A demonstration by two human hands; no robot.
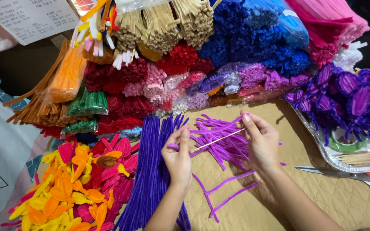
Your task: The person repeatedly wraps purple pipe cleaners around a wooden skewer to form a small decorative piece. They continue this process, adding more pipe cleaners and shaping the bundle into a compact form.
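Note:
My left hand (177, 154) pinches one end of a thin wooden stick (219, 139) together with a bit of light purple pipe cleaner. My right hand (260, 141) pinches the stick's other end, holding it level above a loose pile of short light purple pipe cleaners (221, 143) on the tan quilted mat (322, 196). A bundle of long dark purple pipe cleaners (150, 171) lies just left of my left hand. A few bent light purple pieces (225, 188) lie between my forearms.
Stacks of bundled pipe cleaners (185, 55) in many colours fill the back. Yellow, orange and pink petal shapes (82, 179) lie at the left. A foil tray (322, 149) at the right holds purple petals (347, 98), green tape and sticks. Scissors (356, 176) lie beside it.

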